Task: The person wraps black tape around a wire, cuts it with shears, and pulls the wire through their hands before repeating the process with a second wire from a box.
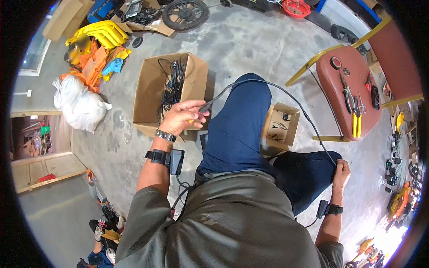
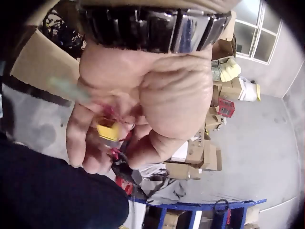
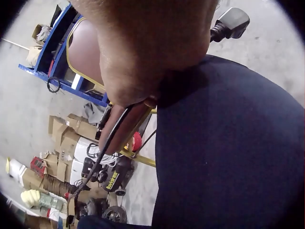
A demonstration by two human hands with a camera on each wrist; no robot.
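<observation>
A dark cable [image 1: 286, 91] arcs over the person's knees from one hand to the other. Its left end, with a yellow connector [image 2: 108, 130] and thin red wires, is pinched in the left hand [image 1: 184, 117], fingers bent around it, beside the large cardboard box. The right hand [image 1: 341, 174] grips the other part of the cable by the right knee; in the right wrist view the cable [image 3: 110, 138] runs down from under the hand [image 3: 147, 57], whose fingers are mostly hidden.
A large cardboard box [image 1: 147, 94] of black cables stands at the left, a small box [image 1: 289, 129] with short wires between the legs. On the red chair seat [image 1: 330, 76] lie pliers [image 1: 348, 98], scissors and tape rolls. A white bag [image 1: 78, 105] lies at far left.
</observation>
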